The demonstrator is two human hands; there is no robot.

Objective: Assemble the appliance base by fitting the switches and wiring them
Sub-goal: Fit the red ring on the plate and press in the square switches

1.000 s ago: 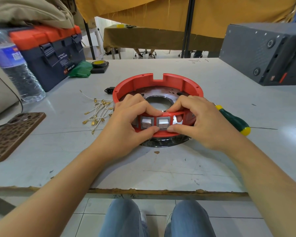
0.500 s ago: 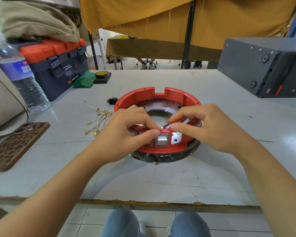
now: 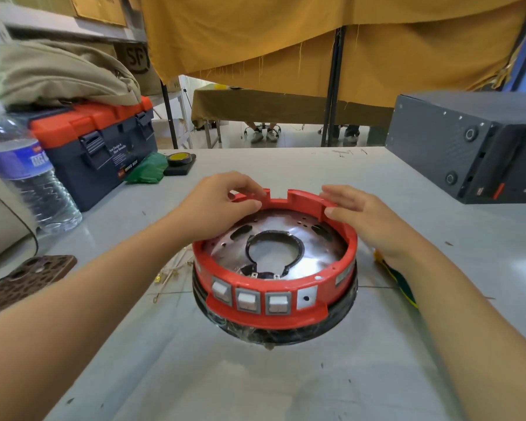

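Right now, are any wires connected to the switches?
No: the loose wires lie on the table left of the red base, under the left forearm.

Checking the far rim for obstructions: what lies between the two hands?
In the head view, only the red base's far rim with its notch lies between the left hand and right hand.

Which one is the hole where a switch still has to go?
Find the big red ring in the middle of the grey table. Along its near side sit three white switches. Just right of them is a silvery panel with one small dark hole, no switch.
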